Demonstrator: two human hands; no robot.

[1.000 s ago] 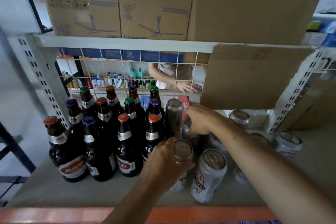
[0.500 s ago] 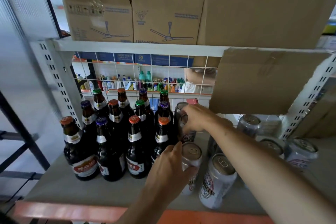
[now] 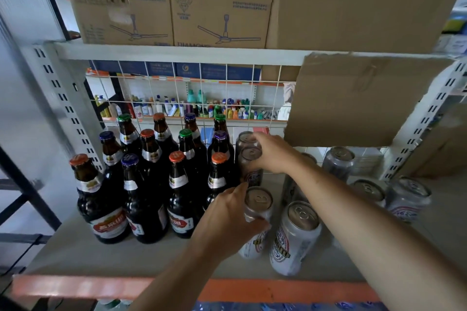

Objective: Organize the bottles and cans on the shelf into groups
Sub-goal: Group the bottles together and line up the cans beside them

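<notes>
- Left hand (image 3: 227,219) wrapped around front beer can (image 3: 256,222); thumb and fingers clamped on its upper wall, just below the rim.
- Right hand (image 3: 271,153) clamped on second beer can (image 3: 250,164), farther back, fingers draped over its top edge; a third can top visible just behind those fingers.
- Both cans upright on the shelf board (image 3: 101,257), immediately right of the brown beer bottles (image 3: 151,179) cluster.
- Keep grip low enough to steady each can; slide rather than lift, to avoid tipping.
- Keep knuckles clear of nearest orange-capped bottle (image 3: 218,177), just left of both sets of fingers.
- Align both cans in one column, touching or nearly so.
- Loose cans (image 3: 295,237) to the right of the fingers: likely next to gather.
</notes>
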